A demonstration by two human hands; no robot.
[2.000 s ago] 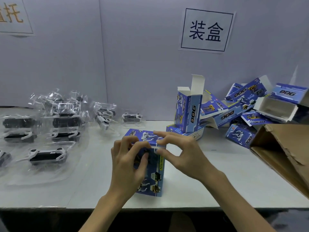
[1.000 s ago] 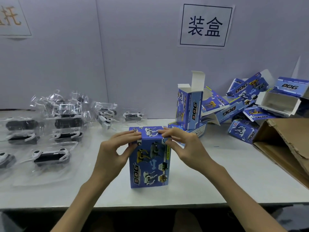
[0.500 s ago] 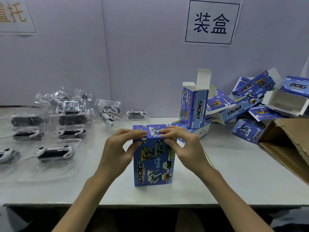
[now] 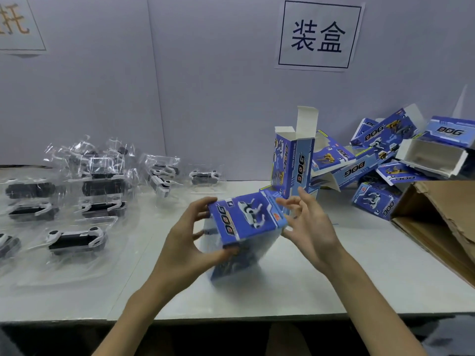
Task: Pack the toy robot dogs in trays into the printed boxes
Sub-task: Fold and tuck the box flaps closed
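Observation:
A closed blue printed box [image 4: 246, 222] marked DOG tilts over the table's middle, its top face turned toward me and its lower part blurred. My left hand [image 4: 190, 242] grips its left side, thumb under the near edge and fingers on the far edge. My right hand [image 4: 308, 227] is beside the box's right end with fingers spread, touching it lightly or just off it. Toy robot dogs in clear trays [image 4: 77, 240] lie on the left.
An upright blue box with open flaps [image 4: 293, 165] stands behind the hands. A heap of blue boxes [image 4: 380, 160], some open, fills the back right. A brown cardboard carton [image 4: 442, 227] lies at the right edge. A grey wall closes the back.
The box stood upright with both hands pressing its top flap; now it is tipped over to the right in my left hand, and my right hand has let go and spread.

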